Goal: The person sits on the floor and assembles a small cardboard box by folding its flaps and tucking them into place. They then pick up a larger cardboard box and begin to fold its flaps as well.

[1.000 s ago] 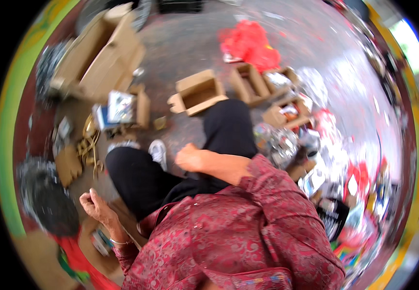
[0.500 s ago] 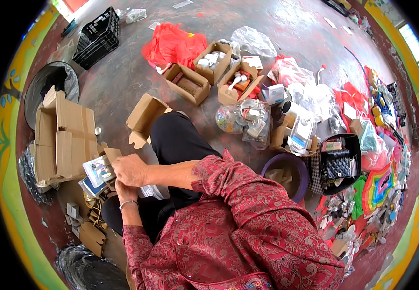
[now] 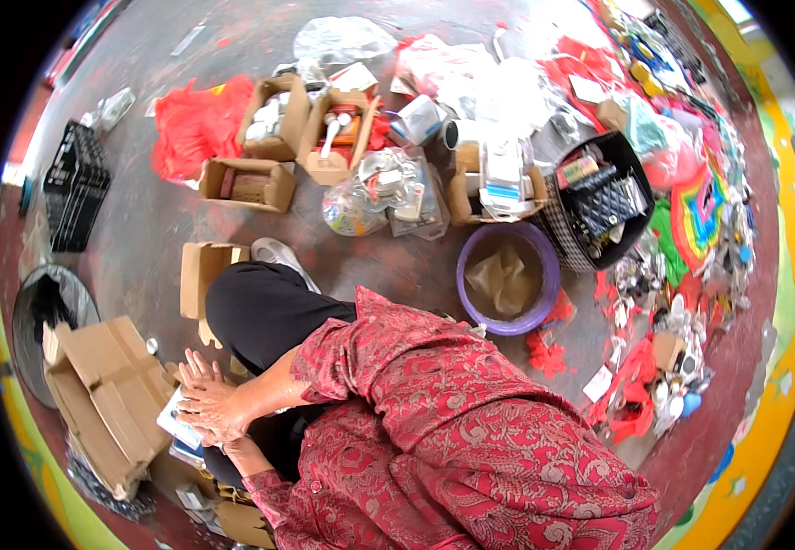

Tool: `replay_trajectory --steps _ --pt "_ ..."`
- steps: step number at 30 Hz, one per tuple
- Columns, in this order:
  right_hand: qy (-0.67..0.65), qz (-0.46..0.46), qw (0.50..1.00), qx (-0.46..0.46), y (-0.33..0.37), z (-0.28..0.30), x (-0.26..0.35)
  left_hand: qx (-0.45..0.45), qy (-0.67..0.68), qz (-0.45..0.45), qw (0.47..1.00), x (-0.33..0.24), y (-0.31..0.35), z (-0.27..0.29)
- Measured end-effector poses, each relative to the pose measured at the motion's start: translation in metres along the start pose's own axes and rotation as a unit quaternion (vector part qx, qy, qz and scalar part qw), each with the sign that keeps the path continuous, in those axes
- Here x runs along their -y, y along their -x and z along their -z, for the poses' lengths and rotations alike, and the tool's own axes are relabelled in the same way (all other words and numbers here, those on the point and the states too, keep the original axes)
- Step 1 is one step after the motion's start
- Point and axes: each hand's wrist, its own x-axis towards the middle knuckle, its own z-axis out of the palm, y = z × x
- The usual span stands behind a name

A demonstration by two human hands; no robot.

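My right hand (image 3: 212,409) lies across my left hand, its fingers stretched out and holding nothing that shows. Of my left hand (image 3: 199,368), straight fingertips stick out beyond the right; its palm is covered. A bracelet sits at the left wrist. Beside the hands, partly hidden by them, is a flat white and blue pack (image 3: 175,423), over the things at my knees. A large opened cardboard box (image 3: 118,367) stands to their left. Just ahead, by my knee, is a small open cardboard box (image 3: 203,266).
Cardboard boxes (image 3: 249,203) of small goods stand ahead. A purple tub (image 3: 471,312) and a checked basket (image 3: 567,234) are to the right, before a heap of mixed items (image 3: 681,357). A black crate (image 3: 76,197) and lined bin (image 3: 26,316) are at the left.
My hands have gone from closed together by a brown cardboard piece to flat, one across the other, with fingers extended. My view has turned to the right.
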Motion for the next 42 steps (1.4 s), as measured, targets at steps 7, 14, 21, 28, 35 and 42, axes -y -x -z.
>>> replay_trajectory --steps 7,14,21,28,35,42 --pt "-0.007 0.015 0.99 -0.143 -0.015 0.002 -0.014 0.163 0.037 -0.025 0.986 0.008 -0.014 -0.03" --pt "0.172 0.266 0.948 -0.036 -0.058 0.045 -0.043 -0.055 -0.057 0.084 0.993 0.008 -0.013 0.009" --pt "0.261 0.247 0.933 -0.026 -0.094 0.059 -0.071 -0.077 0.313 0.259 0.911 0.005 -0.009 0.044" --pt "0.033 0.294 0.953 0.058 -0.076 0.093 -0.052 -0.036 0.193 0.233 0.952 0.006 0.002 0.045" --pt "-0.047 0.282 0.956 -0.058 -0.006 0.231 -0.077 -0.212 0.138 0.261 0.932 0.031 0.006 0.039" --pt "-0.219 -0.103 0.956 -0.164 0.032 0.255 -0.273 -0.206 0.014 0.184 0.961 0.022 0.003 0.046"
